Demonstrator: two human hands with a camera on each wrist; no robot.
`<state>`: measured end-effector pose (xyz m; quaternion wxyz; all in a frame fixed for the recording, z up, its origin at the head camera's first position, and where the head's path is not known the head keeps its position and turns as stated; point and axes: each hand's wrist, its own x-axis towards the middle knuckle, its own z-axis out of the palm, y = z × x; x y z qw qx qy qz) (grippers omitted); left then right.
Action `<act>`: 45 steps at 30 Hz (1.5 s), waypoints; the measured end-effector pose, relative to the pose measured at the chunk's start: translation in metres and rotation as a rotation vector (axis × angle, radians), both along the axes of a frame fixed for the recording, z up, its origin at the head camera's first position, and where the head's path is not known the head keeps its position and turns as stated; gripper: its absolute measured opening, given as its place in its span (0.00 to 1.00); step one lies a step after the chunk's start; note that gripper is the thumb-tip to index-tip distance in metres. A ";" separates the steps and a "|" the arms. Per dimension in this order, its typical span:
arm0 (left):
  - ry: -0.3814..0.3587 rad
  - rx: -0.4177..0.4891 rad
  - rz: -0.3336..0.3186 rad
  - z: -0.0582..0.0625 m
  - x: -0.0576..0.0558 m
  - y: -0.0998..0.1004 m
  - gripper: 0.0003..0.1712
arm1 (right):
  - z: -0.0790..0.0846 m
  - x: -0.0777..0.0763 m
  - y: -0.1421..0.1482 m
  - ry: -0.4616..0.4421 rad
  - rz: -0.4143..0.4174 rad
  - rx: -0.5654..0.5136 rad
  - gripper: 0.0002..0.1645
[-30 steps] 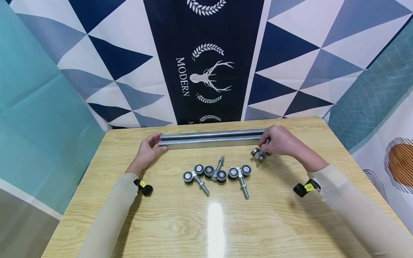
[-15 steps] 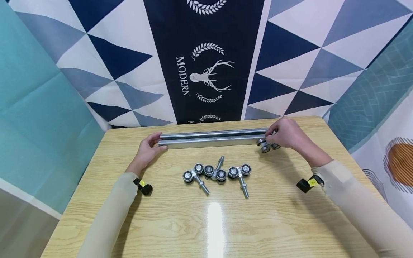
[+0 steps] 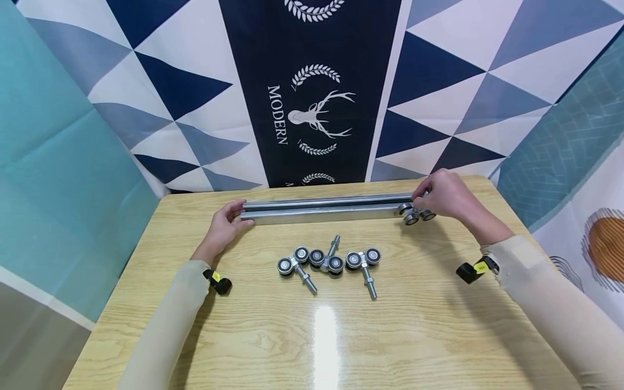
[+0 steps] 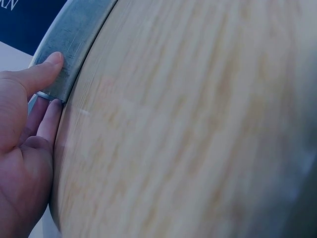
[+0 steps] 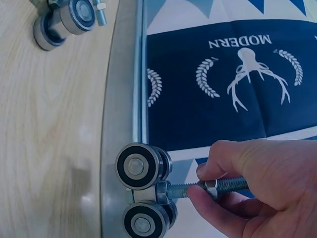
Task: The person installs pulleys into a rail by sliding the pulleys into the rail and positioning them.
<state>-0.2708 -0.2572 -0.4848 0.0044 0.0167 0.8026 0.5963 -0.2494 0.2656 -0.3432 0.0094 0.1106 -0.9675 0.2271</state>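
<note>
A long metal rail (image 3: 324, 209) lies across the far side of the wooden table (image 3: 322, 325). My left hand (image 3: 225, 225) holds its left end, thumb on the rail's side (image 4: 67, 54). My right hand (image 3: 446, 196) pinches the threaded bolt (image 5: 218, 186) of a roller trolley (image 3: 414, 214) with black wheels (image 5: 136, 166), held at the rail's right end (image 5: 119, 124). Three more roller trolleys (image 3: 329, 261) lie in the middle of the table.
A patterned cloth backdrop (image 3: 312, 92) hangs right behind the table's far edge. The loose trolleys' bolts (image 3: 369, 283) point toward me. One loose trolley (image 5: 69, 20) shows at the top left in the right wrist view.
My right hand has carried the trolley from the table in front of the rail up and right to the rail's right end. The left hand has stayed put.
</note>
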 end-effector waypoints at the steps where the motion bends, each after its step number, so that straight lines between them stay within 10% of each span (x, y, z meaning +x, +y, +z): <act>1: 0.001 0.003 -0.001 0.000 0.000 0.000 0.40 | 0.001 0.000 0.001 -0.001 -0.003 0.000 0.04; 45: 0.026 -0.003 -0.013 0.000 0.000 0.000 0.40 | 0.003 -0.030 0.069 -0.004 -0.106 0.037 0.09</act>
